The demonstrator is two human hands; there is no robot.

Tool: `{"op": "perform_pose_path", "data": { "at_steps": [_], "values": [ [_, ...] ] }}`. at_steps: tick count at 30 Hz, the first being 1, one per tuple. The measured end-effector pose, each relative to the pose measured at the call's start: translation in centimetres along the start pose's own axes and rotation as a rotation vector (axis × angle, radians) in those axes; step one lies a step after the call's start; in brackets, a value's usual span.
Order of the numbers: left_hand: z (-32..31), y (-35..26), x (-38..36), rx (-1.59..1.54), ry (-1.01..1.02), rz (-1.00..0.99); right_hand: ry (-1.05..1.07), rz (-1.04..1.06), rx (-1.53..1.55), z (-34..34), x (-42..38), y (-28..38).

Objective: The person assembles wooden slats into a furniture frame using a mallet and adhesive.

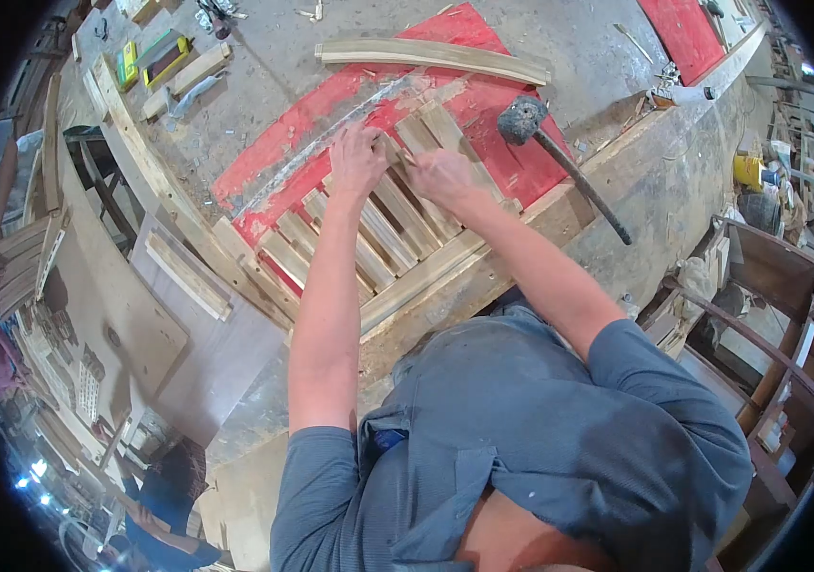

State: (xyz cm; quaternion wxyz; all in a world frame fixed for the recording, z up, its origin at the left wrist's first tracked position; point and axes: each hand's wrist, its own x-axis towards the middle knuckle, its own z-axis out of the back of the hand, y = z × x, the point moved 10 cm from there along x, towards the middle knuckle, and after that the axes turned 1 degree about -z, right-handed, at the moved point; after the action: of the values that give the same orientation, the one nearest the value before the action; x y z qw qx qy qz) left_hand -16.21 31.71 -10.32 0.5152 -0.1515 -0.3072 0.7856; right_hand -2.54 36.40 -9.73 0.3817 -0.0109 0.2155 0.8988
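Several pale wooden slats [367, 250] lie side by side, their near ends against a long wooden rail [426, 284] along the bench edge. My left hand [357, 157] is closed at the far end of one wooden slat [391, 151]. Just right of it, my right hand [440, 178] is closed in a pinch at the same far ends; what sits between its fingertips is too small to make out. A curved wooden rail [431, 55] lies beyond both hands. To the right, a mallet [523, 119] with a dark head rests on the bench, its handle slanting toward me.
A red sheet [274, 162] lies under the slats on the dusty workbench [278, 100]. Long boards [154, 181] and yellow-green boxes [165, 59] are at the left. A wooden frame [774, 276] stands to the right. Another person's arm [164, 529] shows at lower left.
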Motion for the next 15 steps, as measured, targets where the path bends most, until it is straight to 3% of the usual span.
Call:
{"op": "perform_pose_path", "data": {
  "at_steps": [3,6,8,11,13,14,15],
  "values": [
    [-0.9,-1.6,1.5,0.036,-0.012,-0.018,0.163,-0.145,0.008,1.0,-0.5,-3.3],
    [-2.9,-4.1,2.2,0.022,0.017,-0.070,0.094,-0.055,-0.123,2.2,3.0,-4.5],
    [-2.9,-3.8,1.8,0.047,-0.042,-0.014,0.245,0.069,-0.256,0.3,4.5,-3.4],
    [-2.9,-3.7,1.6,0.042,-0.067,-0.001,0.259,0.105,-0.244,0.6,4.0,-3.5],
    [-3.4,-3.6,1.5,0.069,-0.049,0.019,0.281,0.040,-0.172,1.8,2.7,-4.2],
    [-3.2,-3.9,0.9,0.125,-0.105,0.003,0.397,-0.151,-0.209,1.9,2.0,-5.9],
    [-2.6,-4.2,0.5,0.182,-0.167,-0.021,0.053,0.008,-0.070,4.8,0.7,-5.1]
  ]
}}
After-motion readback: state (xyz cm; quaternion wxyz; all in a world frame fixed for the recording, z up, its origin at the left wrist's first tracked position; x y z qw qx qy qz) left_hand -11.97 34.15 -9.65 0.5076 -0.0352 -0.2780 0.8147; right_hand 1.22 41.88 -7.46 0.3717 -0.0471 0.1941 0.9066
